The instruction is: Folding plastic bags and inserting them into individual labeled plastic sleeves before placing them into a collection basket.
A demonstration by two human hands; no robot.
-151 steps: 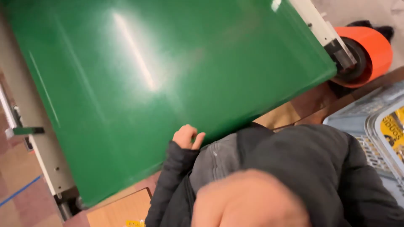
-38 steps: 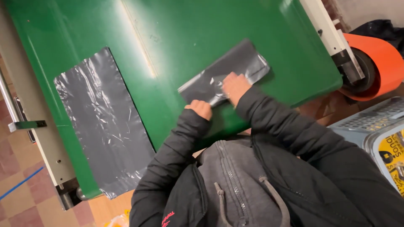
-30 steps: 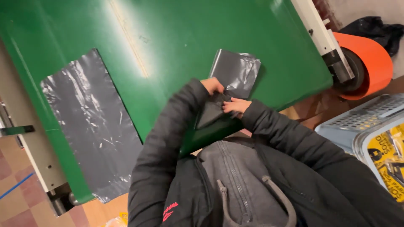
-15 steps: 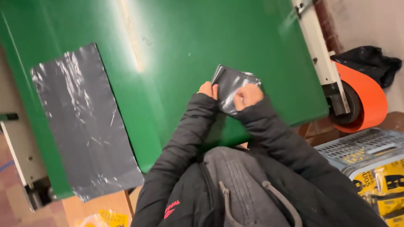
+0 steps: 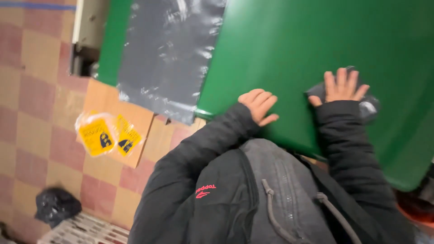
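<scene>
Head view: I see right hand [image 5: 342, 86] pressed flat, fingers spread, on folded grey bag [image 5: 368, 103] near the green table [image 5: 294, 40] front edge, left hand [image 5: 259, 105] loosely curled, empty, beside it, flat grey sheet [image 5: 169, 49] well apart at left edge.

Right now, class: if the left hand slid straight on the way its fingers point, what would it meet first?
The left hand points up and right across the bare green table. Nothing lies in that line as far as the picture shows; the flat grey bag sits off to its left.

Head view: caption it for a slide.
Right hand presses a folded grey plastic bag onto the green table; left hand rests nearby.
</scene>
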